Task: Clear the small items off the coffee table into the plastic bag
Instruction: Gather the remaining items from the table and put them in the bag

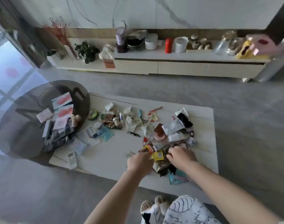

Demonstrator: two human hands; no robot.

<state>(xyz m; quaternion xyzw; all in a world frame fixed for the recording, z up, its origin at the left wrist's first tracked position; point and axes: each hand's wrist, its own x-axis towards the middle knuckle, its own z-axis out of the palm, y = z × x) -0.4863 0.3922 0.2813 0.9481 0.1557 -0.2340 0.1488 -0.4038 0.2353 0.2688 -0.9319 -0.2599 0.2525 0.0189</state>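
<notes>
Here we have both hands in the pile of small packets (pixel 168 139) near the coffee table (pixel 105 159) front edge: left hand (pixel 140 162) pinches an orange-brown packet (pixel 150 147), right hand (pixel 181 155) curls into the pile, its hold unclear. Loose sachets could slide off that edge; no plastic bag shows.

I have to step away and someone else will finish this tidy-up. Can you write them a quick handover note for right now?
Left hand: at the near pile of packets, fingers curled; whether it grips one is unclear.
Right hand: fingers curled into the same pile; grip also unclear.
Coffee table: still scattered with small items, including a green tin, a small bottle and a remote.
No plastic bag in view.
Done: nothing visibly cleared. Left: nearly everything.
</notes>
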